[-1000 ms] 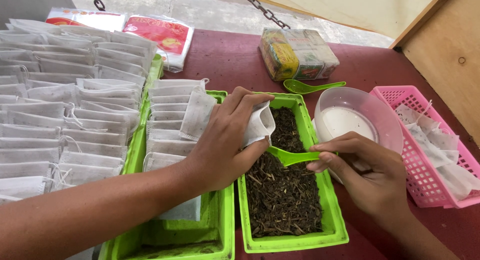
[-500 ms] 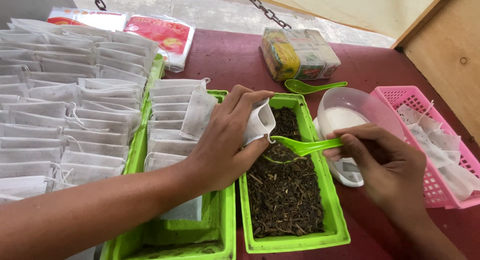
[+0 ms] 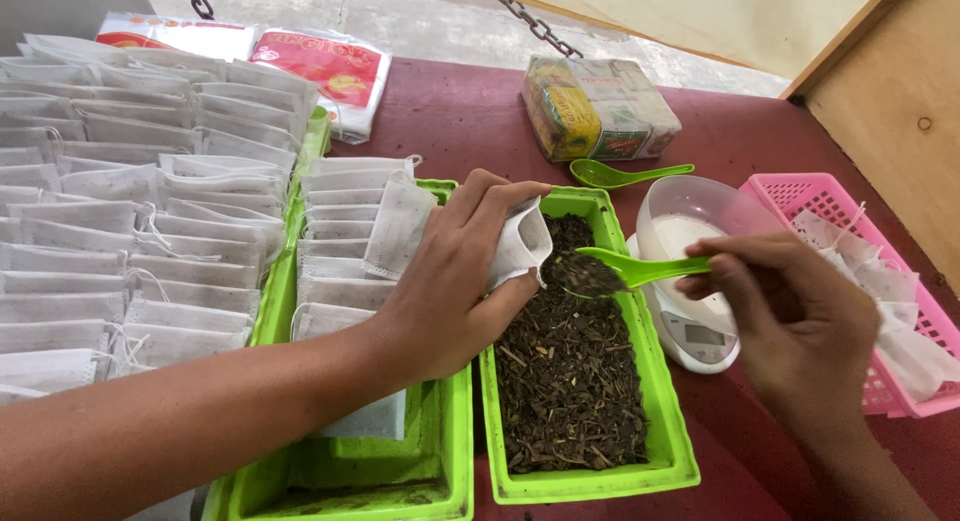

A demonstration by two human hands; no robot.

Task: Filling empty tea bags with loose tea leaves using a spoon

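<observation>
My left hand [image 3: 455, 281] grips a small white filter pouch [image 3: 520, 243], holding it open over a green tray [image 3: 585, 481] filled with dark dried leaves [image 3: 570, 381]. A green plastic spoon [image 3: 625, 271] is pinched in my right hand [image 3: 795, 316]; its bowl carries a heap of leaves and sits right at the pouch's mouth. Another green tray [image 3: 400, 471] to the left holds a row of filled white pouches [image 3: 345, 231].
Several rows of filled white pouches [image 3: 120, 231] cover the left side. A clear bowl on a small white scale [image 3: 695, 336] stands right of the leaf tray, beside a pink basket [image 3: 800, 196] of empty pouches. A second green spoon [image 3: 625, 173] and wrapped packets [image 3: 600, 111] lie farther back.
My right hand scooped leaves from the tray and lifted the loaded spoon up to the mouth of the pouch. The left hand kept the pouch nearly still.
</observation>
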